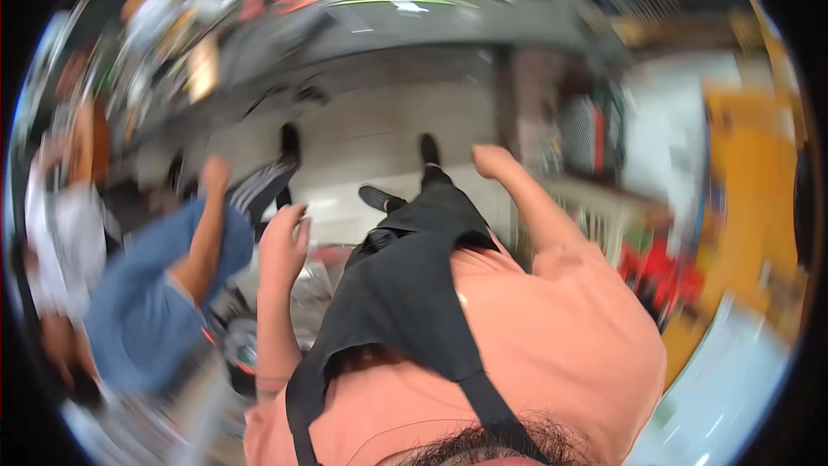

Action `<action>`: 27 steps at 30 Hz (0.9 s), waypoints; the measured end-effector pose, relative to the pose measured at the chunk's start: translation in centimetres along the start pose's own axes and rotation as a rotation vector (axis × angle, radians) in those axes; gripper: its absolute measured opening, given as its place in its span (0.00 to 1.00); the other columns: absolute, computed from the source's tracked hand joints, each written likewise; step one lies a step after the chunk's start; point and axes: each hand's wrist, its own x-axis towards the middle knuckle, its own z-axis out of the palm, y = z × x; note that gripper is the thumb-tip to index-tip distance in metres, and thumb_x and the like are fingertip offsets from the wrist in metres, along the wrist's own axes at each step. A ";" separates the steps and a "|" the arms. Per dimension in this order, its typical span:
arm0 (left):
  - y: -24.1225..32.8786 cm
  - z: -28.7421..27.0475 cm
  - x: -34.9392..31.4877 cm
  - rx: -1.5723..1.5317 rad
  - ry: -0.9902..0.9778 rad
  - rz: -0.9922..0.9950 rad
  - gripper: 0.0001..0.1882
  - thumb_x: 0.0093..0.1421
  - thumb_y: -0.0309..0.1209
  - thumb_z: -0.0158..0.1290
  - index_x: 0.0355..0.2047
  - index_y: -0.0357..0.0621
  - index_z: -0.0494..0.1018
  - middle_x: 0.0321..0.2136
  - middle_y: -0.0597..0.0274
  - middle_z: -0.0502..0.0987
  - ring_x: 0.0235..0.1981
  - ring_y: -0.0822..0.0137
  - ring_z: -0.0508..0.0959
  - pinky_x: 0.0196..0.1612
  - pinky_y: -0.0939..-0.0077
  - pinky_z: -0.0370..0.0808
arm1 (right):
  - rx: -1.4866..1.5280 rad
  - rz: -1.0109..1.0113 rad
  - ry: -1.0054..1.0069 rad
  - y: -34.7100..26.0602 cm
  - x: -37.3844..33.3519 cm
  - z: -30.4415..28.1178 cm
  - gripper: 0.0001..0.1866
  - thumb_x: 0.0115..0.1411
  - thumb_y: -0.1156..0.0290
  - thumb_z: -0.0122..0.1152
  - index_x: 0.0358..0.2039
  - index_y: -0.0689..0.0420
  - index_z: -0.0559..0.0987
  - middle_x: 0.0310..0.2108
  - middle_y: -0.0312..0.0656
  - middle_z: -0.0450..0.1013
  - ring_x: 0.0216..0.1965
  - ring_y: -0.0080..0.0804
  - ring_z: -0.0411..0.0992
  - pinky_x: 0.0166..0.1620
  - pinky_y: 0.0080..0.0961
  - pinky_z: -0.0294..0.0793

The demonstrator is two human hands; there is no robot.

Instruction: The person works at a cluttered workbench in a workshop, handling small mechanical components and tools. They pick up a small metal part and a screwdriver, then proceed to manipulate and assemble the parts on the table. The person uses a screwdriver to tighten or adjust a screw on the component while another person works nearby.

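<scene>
My left hand [284, 235] hangs beside my dark apron [388, 293], its fingers loosely bent and a little apart. Nothing shows in it. To its left is a person in a blue shirt [159, 285], whose own hand [216, 174] is raised near the workbench. My right hand [492, 161] is out to the front right with its fingers curled in, and no object shows in it. It touches nothing; a brown bench leg [533, 99] stands beyond it. Motion smears much of the picture.
A long grey workbench [414, 34] crosses the front, with many blurred tools and parts along its far side. Tiled floor [354, 155] lies under my feet. On the right are a pale crate [595, 216], red items [660, 280] and a yellow-orange surface [746, 198]. Another person in white [65, 233] is far left.
</scene>
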 end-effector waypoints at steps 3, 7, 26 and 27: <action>4.7 1.1 2.4 -0.037 0.057 0.206 0.09 0.75 0.24 0.59 0.52 0.34 0.82 0.43 0.50 0.86 0.44 0.55 0.88 0.51 0.66 0.81 | 0.454 0.298 0.124 3.3 -7.7 7.3 0.17 0.68 0.73 0.58 0.54 0.58 0.85 0.54 0.58 0.84 0.58 0.61 0.82 0.58 0.55 0.81; 9.4 2.1 0.8 -0.392 -0.152 0.132 0.08 0.77 0.22 0.57 0.52 0.32 0.81 0.42 0.56 0.86 0.42 0.67 0.88 0.49 0.71 0.82 | 0.843 0.468 0.248 4.2 -11.4 22.6 0.17 0.66 0.73 0.59 0.54 0.59 0.86 0.52 0.59 0.85 0.53 0.57 0.84 0.55 0.53 0.83; 25.7 19.1 9.4 0.433 -0.980 0.783 0.12 0.72 0.26 0.61 0.54 0.37 0.82 0.45 0.49 0.86 0.48 0.50 0.88 0.54 0.61 0.82 | 3.070 0.409 1.653 4.9 -18.7 32.9 0.46 0.75 0.58 0.70 0.82 0.62 0.56 0.79 0.54 0.58 0.73 0.52 0.68 0.72 0.49 0.77; 26.1 21.5 9.9 0.446 -1.015 0.807 0.13 0.72 0.27 0.61 0.54 0.37 0.82 0.45 0.49 0.87 0.48 0.50 0.88 0.54 0.61 0.82 | 3.094 0.418 1.680 4.8 -17.6 33.1 0.45 0.75 0.59 0.70 0.81 0.63 0.57 0.78 0.54 0.58 0.73 0.52 0.69 0.72 0.50 0.77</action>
